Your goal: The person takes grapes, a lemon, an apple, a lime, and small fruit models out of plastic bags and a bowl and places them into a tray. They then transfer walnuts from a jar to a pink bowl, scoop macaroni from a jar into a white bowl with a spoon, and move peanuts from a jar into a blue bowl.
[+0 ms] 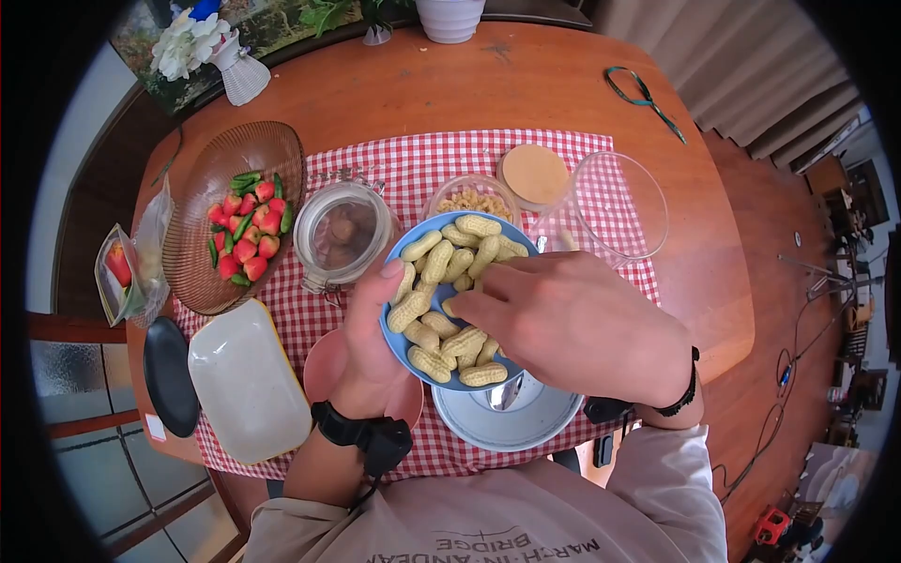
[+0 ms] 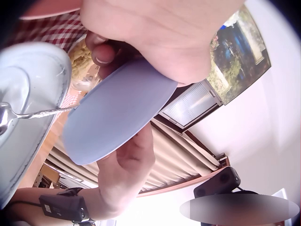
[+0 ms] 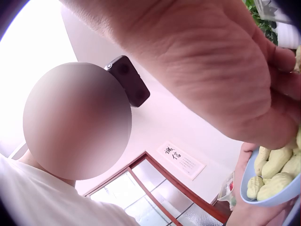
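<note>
A light blue bowl (image 1: 394, 345) full of unshelled peanuts (image 1: 434, 263) is held up by its left side in my left hand (image 1: 368, 342), thumb over the rim. My right hand (image 1: 591, 328) reaches over the bowl from the right, its bent fingers among the peanuts; whether they pinch one is hidden. From below, the left wrist view has the bowl's underside (image 2: 120, 110), with my left hand (image 2: 150, 33) above and my right hand (image 2: 127, 169) behind. Under the bowl stands a white dish (image 1: 507, 433) with a metal spoon (image 1: 505, 396).
On the checked cloth (image 1: 422, 159) stand a lidded glass jar (image 1: 343, 232), a bowl of shelled nuts (image 1: 474, 199), a wooden lid (image 1: 533, 174), a clear glass vessel (image 1: 621, 206) and a pink bowl (image 1: 324, 366). Leftward are a strawberry basket (image 1: 188, 253), white tray (image 1: 249, 385) and black plate (image 1: 171, 375).
</note>
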Action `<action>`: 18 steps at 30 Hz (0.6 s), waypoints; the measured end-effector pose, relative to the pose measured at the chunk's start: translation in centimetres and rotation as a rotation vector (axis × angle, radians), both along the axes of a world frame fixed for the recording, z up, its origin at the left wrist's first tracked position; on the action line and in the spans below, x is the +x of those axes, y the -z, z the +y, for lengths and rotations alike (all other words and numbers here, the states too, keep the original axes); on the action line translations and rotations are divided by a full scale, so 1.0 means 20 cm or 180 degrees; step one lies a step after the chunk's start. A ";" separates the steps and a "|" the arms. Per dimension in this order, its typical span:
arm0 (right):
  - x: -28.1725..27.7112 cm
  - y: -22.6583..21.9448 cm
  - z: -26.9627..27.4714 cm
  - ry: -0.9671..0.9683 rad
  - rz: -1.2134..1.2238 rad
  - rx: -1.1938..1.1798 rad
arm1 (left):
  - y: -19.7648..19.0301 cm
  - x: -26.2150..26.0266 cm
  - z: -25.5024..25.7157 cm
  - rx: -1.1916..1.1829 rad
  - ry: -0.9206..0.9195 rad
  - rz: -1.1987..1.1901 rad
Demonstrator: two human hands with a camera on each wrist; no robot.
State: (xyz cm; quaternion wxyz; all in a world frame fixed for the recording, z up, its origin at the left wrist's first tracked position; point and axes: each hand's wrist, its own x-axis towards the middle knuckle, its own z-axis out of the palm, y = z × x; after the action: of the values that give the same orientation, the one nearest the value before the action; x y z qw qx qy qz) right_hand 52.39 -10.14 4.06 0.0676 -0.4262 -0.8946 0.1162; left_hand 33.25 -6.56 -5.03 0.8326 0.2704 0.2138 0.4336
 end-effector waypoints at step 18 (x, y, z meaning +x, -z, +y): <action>0.07 -0.13 0.05 0.0368 0.0982 0.1111 | 0.03 0.01 0.02 -0.0105 0.0122 -0.0392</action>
State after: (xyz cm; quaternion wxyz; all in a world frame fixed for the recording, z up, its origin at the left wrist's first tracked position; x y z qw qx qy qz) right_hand 53.81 -9.14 6.58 0.2826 -0.4358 -0.8543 0.0195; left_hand 33.36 -6.17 -5.72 0.8566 0.2335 0.1641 0.4298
